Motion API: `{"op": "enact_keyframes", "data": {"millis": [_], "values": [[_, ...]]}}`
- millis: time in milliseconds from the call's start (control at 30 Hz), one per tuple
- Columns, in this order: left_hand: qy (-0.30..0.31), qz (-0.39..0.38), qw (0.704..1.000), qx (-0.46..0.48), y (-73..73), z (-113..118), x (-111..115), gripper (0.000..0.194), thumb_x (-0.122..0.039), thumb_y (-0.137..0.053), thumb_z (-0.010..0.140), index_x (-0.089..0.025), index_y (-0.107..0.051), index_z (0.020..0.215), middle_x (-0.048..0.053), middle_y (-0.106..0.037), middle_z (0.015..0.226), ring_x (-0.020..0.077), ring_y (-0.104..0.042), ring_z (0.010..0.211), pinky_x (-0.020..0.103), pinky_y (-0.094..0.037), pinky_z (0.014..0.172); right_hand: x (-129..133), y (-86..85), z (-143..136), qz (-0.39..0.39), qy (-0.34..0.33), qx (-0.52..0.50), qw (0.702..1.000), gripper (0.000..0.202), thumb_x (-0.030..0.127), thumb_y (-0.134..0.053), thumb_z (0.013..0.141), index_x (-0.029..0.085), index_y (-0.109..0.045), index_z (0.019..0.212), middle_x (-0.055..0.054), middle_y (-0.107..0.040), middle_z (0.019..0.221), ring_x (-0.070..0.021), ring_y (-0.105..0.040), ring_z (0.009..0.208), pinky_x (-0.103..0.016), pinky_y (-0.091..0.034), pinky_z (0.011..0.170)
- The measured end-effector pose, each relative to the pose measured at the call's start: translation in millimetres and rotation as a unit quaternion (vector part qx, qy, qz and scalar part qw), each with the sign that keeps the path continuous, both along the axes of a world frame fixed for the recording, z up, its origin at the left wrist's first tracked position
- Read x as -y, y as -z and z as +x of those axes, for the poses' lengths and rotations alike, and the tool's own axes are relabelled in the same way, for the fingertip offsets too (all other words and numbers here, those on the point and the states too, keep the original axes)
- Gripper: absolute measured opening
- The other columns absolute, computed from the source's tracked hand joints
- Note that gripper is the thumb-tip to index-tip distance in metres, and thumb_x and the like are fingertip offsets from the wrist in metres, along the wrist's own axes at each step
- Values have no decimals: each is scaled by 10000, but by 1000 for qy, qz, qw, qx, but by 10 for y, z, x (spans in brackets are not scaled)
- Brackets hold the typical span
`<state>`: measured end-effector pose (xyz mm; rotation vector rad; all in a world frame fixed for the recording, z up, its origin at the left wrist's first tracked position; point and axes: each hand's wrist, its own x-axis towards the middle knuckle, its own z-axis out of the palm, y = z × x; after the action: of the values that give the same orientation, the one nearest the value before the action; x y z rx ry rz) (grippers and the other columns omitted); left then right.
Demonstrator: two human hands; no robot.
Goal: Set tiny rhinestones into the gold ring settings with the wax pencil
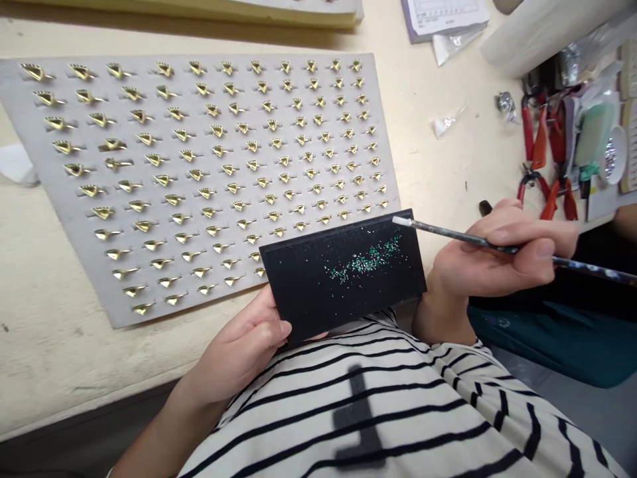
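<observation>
My left hand (249, 338) grips the lower left corner of a flat black tray (303, 292), thumb on top and fingers beneath. Tiny green and clear stones (365, 259) lie scattered over the tray's right half. Between the thumb and fingers of my right hand (507, 252) is a thin pencil-like stick (452, 234) with a white tip. That tip hovers at the tray's upper right edge. Behind the tray lies a grey foam board (199, 186) set with rows of gold-coloured rings (216, 131), each with a triangular top.
Red-handled pliers (540, 146) lie at the table's right side, beside a small white dish (616, 156) of stones. Small clear plastic bags (448, 121) and a paper pad (445, 16) sit farther back. Another foam board (199, 10) crosses the top edge.
</observation>
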<state>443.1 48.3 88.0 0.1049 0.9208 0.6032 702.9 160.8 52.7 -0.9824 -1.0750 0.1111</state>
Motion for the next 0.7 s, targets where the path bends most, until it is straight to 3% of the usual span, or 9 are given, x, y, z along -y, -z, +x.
{"op": "enact_keyframes", "data": {"millis": [233,467,700], "values": [[-10,-6,1000,-8,-51,41,-37,422,-125,-591,817,-246,-641,1218,33,-756,1100,214,-709,961,324,-569,862,49,18,29,15,-52,-5,999,349,293,-267,899,181,-280,569,73,-96,421,-13,-173,367,-278,-389,738],[-17,20,1000,3,-56,63,-76,444,-100,-573,812,-289,-668,1203,-8,-732,1221,203,-673,1089,316,-547,933,63,32,21,-7,-33,-13,999,341,278,-223,882,180,-276,560,81,-97,429,4,-161,365,-307,-396,766],[-10,21,1000,2,-30,52,-53,470,-79,-544,802,-275,-657,1215,-4,-757,1123,185,-688,972,310,-556,869,37,38,-7,13,-34,-16,999,344,242,-174,885,166,-264,561,70,-110,465,15,-221,377,-286,-381,748]]}}
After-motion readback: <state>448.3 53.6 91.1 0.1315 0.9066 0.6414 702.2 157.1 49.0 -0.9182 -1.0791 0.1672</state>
